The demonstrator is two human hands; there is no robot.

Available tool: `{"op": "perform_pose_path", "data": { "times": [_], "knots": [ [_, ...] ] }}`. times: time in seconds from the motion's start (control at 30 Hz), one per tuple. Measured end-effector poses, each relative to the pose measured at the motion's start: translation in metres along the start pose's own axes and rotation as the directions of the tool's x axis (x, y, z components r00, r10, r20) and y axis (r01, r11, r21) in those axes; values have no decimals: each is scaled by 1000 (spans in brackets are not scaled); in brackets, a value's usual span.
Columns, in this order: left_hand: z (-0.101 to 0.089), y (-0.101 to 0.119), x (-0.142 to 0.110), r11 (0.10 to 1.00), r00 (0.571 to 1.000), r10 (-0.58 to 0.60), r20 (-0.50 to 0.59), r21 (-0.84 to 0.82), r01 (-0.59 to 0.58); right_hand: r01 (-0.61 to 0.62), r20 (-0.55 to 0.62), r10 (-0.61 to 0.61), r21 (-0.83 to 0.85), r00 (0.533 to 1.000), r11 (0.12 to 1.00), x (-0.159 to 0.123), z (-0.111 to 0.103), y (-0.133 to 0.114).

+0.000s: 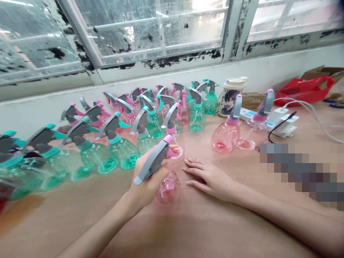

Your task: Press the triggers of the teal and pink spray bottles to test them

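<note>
My left hand [147, 179] is wrapped round the neck of a pink spray bottle [168, 190] with a grey and pink trigger head. Its clear pink body shows below my fingers, close to the tabletop; whether it touches the wood I cannot tell. To its right, my right hand [206, 177] lies on the table with fingers stretched out, holding nothing. Just beyond my left hand stands another pink spray bottle [176, 138]. Two more, a pink spray bottle [225, 138] and its paler neighbour [249, 134], stand beyond my right hand.
Rows of green spray bottles [123, 152] and pink ones fill the left and back of the wooden table [188, 225]. A lidded cup [232, 95], a white power strip [282, 123] with cables and a red plastic bag [303, 91] sit at the back right, below the windows.
</note>
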State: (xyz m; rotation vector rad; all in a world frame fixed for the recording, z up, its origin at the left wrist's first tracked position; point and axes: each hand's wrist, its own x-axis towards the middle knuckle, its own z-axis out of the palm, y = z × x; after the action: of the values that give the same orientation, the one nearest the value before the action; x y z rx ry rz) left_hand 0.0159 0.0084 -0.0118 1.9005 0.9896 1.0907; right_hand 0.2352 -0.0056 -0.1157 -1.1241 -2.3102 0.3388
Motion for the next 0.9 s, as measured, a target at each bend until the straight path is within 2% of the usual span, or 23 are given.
{"op": "perform_pose_path", "data": {
  "times": [0.33,0.8,0.9],
  "knots": [
    [3,4,-1,1000,1000,-3,-22,2,4,8,-11,-8,12,1000,1000,0,1,1],
    [1,3,-1,1000,1000,-26,9,-9,26,3,19,-3,-33,1000,999,0,-2,-1],
    [-1,1,0,1000,1000,-1,12,1,1,1,19,0,-29,1000,1000,0,-1,0]
  ]
}}
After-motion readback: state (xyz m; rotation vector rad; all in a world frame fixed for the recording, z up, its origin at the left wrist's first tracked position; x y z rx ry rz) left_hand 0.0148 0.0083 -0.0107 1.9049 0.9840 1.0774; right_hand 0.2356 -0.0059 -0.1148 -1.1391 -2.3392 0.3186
